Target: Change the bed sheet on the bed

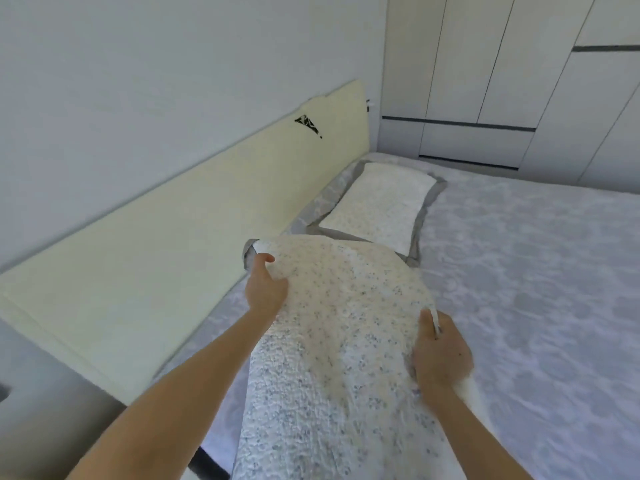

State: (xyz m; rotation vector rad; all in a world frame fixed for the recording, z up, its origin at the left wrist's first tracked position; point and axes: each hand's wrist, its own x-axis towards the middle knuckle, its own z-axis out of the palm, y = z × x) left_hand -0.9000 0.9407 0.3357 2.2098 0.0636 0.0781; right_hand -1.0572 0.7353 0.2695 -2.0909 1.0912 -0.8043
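Left grip: the left hand (265,289) grips the far left corner of a pillow (339,341), thumb on top and fingers tucked out of sight underneath.
Right grip: the right hand (440,355) is curled round the pillow's right edge, pinching a fold of its cover.
Held pillow: long and plump, in a crinkled cream cover with small grey specks. A strip of grey border shows at the left corner. It lies over the near side of the bed, close to the headboard (173,237).
Bed sheet: the bed sheet (536,271) is spread over the whole visible mattress. It is pale grey-lilac with a faint white mottled pattern, and lies flat with only slight creases.
Second pillow: a matching pillow (381,206) with a grey border lies on the sheet at the far corner, just beyond the held one.
Progress: this looks like a late stage, with the sheet laid, one pillow placed and the other in hand. Whether this is the fresh sheet, or tucked at the edges, cannot be told.
Left to do: probably setting down this pillow.
Surroundings: a cream padded headboard runs along the left, and a pale wardrobe (485,81) stands behind.
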